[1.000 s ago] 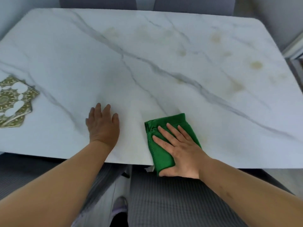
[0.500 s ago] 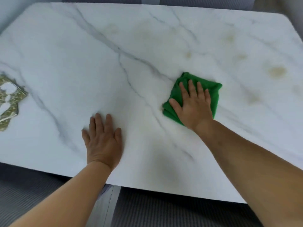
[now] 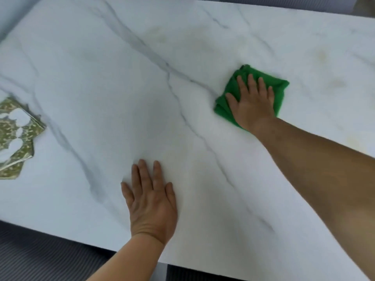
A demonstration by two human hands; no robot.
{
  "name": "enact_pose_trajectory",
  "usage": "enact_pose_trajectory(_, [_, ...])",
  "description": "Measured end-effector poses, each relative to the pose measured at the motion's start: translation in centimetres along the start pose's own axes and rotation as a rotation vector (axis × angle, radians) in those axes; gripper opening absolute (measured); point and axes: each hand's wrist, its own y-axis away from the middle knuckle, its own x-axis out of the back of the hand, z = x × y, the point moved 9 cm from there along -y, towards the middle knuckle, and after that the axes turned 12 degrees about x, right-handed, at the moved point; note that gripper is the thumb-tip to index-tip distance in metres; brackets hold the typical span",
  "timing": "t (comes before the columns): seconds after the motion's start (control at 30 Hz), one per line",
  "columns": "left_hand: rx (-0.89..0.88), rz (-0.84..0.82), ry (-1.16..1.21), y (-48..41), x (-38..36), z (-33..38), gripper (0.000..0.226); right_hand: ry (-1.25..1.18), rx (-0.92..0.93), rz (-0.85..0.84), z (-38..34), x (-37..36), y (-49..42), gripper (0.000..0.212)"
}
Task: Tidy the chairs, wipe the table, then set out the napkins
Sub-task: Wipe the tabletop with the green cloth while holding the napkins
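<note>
Hands flat, well apart: right hand presses green cloth, left hand the table, napkins far left.

My rumpled green cloth lies flat under my right hand, right of centre on the white veined table. Green-patterned napkins sit stacked at its left edge.

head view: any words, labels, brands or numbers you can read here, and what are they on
None: no text can be read in this view.
The napkins carry only a green and white pattern, no letters.
The green cloth under the right hand is plain, with no tag showing.
The table shows only grey veins and faint yellowish marks.
</note>
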Motion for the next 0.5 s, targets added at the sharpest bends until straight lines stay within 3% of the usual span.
enact_pose_trajectory(0.07, [-0.009, 0.019, 0.0, -0.1, -0.1, -0.1, 0.062, -0.022, 0.11, 0.002, -6.1, -0.7, -2.5, 0.069])
enact_pose_trajectory(0.17, [-0.017, 0.016, -0.005, -0.2, -0.3, -0.1, 0.061, -0.064, 0.432, -0.03, -15.8, -1.9, 0.8, 0.062])
enact_pose_trajectory(0.27, [-0.01, 0.003, 0.0, -0.2, -0.2, -0.1, 0.063, -0.096, 0.606, -0.037, -15.3, -2.1, 8.4, 0.061])
enact_pose_trajectory(0.33, [-0.016, 0.009, -0.002, -0.3, -0.1, 0.0, 0.062, -0.04, 0.526, -0.009, -9.3, -1.8, 11.6, 0.064])
enact_pose_trajectory(0.43, [-0.021, 0.023, 0.003, -0.4, -0.2, 0.1, 0.061, 0.059, 0.186, 0.017, 1.7, -0.5, 10.0, 0.069])
enact_pose_trajectory(0.5, [-0.016, 0.014, 0.001, -0.4, -0.2, 0.1, 0.063, 0.053, -0.043, 0.017, 4.8, 0.3, 6.4, 0.069])
